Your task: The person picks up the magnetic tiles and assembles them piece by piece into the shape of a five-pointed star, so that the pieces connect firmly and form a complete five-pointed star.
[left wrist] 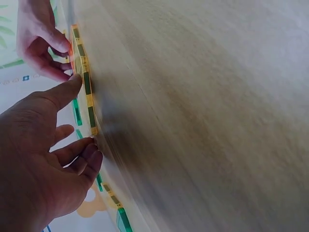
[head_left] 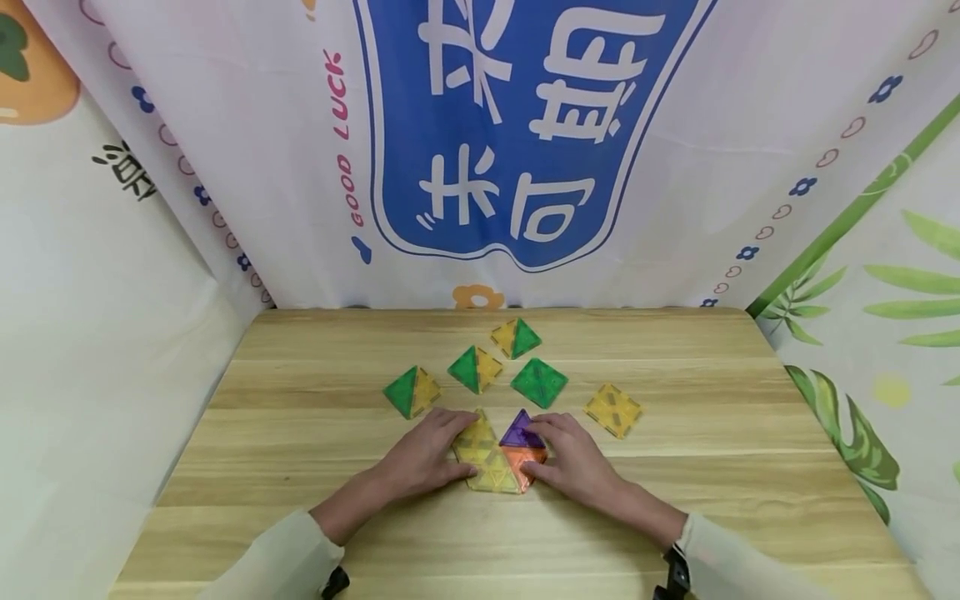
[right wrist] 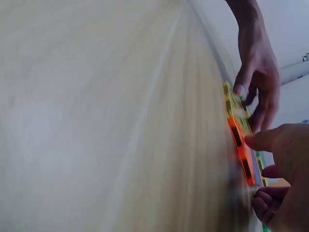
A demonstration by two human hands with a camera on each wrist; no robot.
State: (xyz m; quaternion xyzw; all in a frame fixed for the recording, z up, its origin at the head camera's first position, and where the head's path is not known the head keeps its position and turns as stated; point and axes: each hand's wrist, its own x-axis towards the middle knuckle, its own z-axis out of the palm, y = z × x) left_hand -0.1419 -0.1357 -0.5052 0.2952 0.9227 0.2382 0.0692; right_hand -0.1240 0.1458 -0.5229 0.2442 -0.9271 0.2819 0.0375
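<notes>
the left hand (head_left: 423, 450), thumb apart from curled fingers, holds translucent yellow plastic triangles (head_left: 483, 450) at the nine o'clock side of the flat shape they form. the right hand (head_left: 579, 462), likewise, holds an orange plastic piece (head_left: 516, 457) and a purple plastic triangle (head_left: 517, 434) at three o'clock. at twelve, yellow and purple edges stand apart. green and yellow plastic tiles (head_left: 538, 385) lie beyond, from ten to two. the pale wooden table (head_left: 465, 550) stretches toward six; behind hangs a printed white cloth (head_left: 300, 208).
</notes>
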